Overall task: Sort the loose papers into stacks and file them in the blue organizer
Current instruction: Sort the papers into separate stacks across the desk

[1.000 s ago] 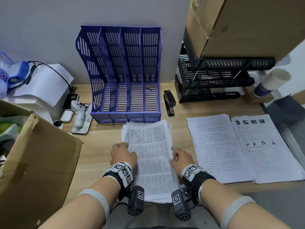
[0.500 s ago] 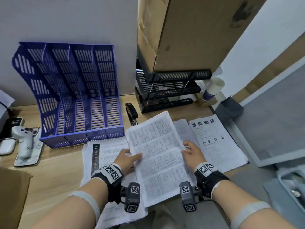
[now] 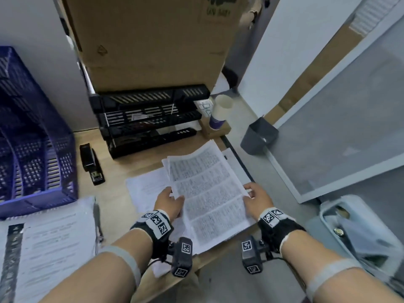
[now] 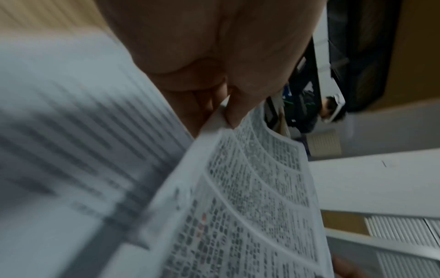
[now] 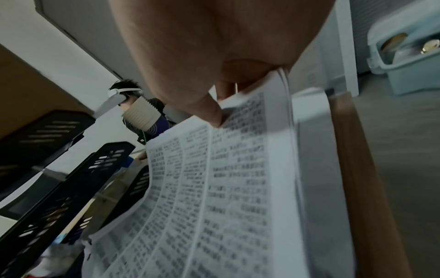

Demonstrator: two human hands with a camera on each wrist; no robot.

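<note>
I hold a stack of densely printed papers point(image 3: 209, 193) lifted over the right end of the wooden desk point(image 3: 113, 171). My left hand point(image 3: 169, 201) pinches its left edge, thumb on top; my right hand point(image 3: 255, 199) pinches its right edge. The wrist views show the same stack point(image 4: 250, 197) point(image 5: 214, 188) bowed between thumb and fingers. Under it lie more white sheets point(image 3: 146, 189). Another paper pile point(image 3: 52, 243) lies at the lower left. The blue organizer point(image 3: 32, 136) stands at the far left against the wall, its slots partly out of frame.
A black stapler point(image 3: 91, 164) lies between the organizer and a black stacked tray rack point(image 3: 148, 119) carrying a large cardboard box point(image 3: 148, 40). A paper cup point(image 3: 219, 112) stands at the desk's right end. Off the desk edge are a grey bin point(image 3: 259, 136) and a pale blue container point(image 3: 358, 237).
Both hands lifted the printed stack from in front of the organizer and carried it right, over the sheets at the desk's right end. My view swung right, leaving the organizer at the left edge.
</note>
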